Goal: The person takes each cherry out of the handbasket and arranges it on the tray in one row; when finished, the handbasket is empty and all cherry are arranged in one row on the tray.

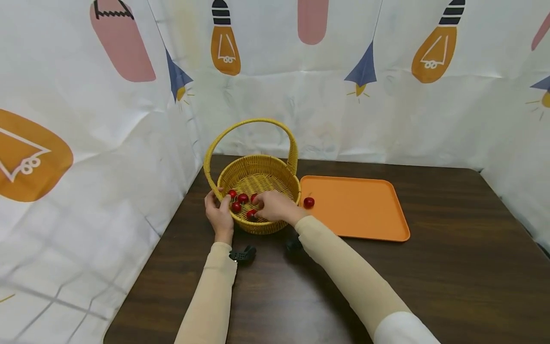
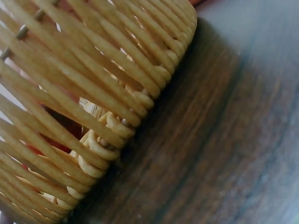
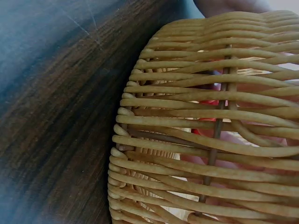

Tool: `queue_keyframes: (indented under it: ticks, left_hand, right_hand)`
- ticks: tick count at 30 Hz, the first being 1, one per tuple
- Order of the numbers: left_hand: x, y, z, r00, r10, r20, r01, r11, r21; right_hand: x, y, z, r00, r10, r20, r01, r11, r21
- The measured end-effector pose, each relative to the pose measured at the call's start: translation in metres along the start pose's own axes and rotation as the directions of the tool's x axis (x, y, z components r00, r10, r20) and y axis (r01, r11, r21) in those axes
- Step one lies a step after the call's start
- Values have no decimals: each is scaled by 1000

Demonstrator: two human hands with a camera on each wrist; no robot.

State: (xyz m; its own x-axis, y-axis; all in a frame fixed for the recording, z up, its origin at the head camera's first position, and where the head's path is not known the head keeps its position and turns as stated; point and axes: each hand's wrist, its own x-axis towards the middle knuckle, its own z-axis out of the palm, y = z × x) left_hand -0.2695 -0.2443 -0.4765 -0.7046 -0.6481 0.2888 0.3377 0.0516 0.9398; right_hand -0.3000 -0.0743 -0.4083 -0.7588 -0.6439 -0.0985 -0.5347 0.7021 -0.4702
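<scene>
A yellow wicker basket with a tall arched handle stands on the table, several red cherries lying inside toward its left and front. My left hand grips the basket's left rim near the foot of the handle, thumb on the near side. Reaching over the front right rim, my right hand has its fingertips down among the cherries, bent and touching or very near two of them. Whether it pinches one cannot be made out. Both wrist views show mostly basket weave, with red glimpsed through the gaps.
An orange tray lies right of the basket, its left end close to the basket wall. One cherry sits on that end. The dark wooden table meets a white printed cloth at the back and left.
</scene>
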Motion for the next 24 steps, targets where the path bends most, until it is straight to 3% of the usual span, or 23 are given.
queue_keyframes:
  ticks: [7,15,24]
  left_hand:
    - [1,2,2,1000,-12,-3,12,1000,-2]
    - [-3,5,-3,998,-53,37,53,998,-17]
    - [-13,35,-3,998,-38,41,37,999,21]
  right_hand:
    - [3,-1,-2,998,-23,55,22,999,23]
    - [3,-4,-1,983,-123,132,130,991,-44]
    - [2,-7,-2,984,-131,123,141,987,-77]
